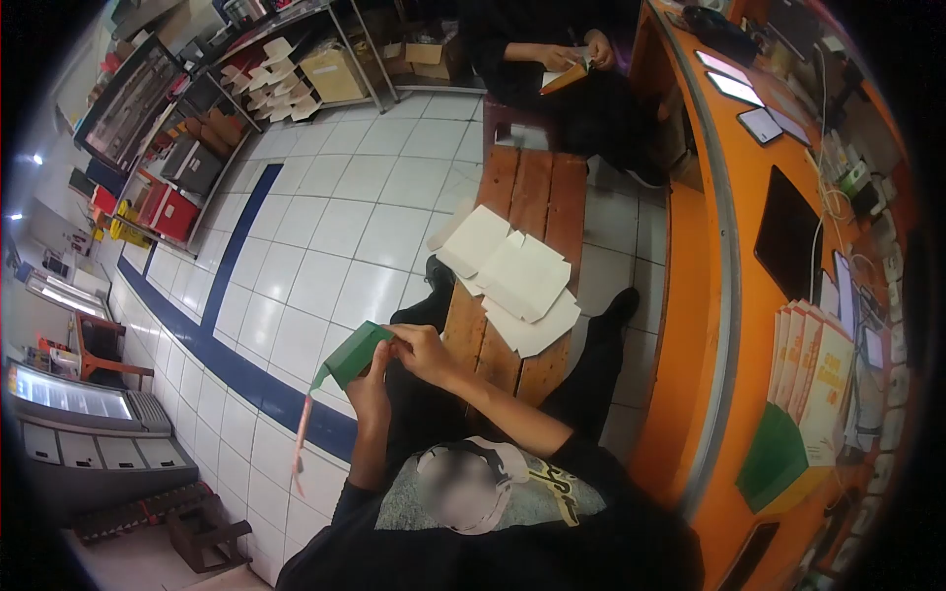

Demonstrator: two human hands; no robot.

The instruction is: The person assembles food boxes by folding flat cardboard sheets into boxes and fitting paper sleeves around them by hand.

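A small green folded carton (357, 353) is held up in front of me, left of the bench. My left hand (369, 392) grips it from below, its fingers partly hidden behind the carton. At the carton's right edge, my right hand (422, 353) pinches it with fingers closed. From the carton's left end hangs a thin pinkish strip (302, 443); how it is attached is unclear. Several flat, pale cardboard blanks (527, 281) lie overlapping on the wooden bench (532, 187), to the right of my hands.
Across the bench, another person's hands (588, 56) hold an orange-brown folded piece (564, 79). An orange counter (734, 295) runs along the right, bearing phones (736, 89), a dark tablet-like slab (788, 231) and printed cartons (813, 379). Shelves with a red box (168, 209) stand left.
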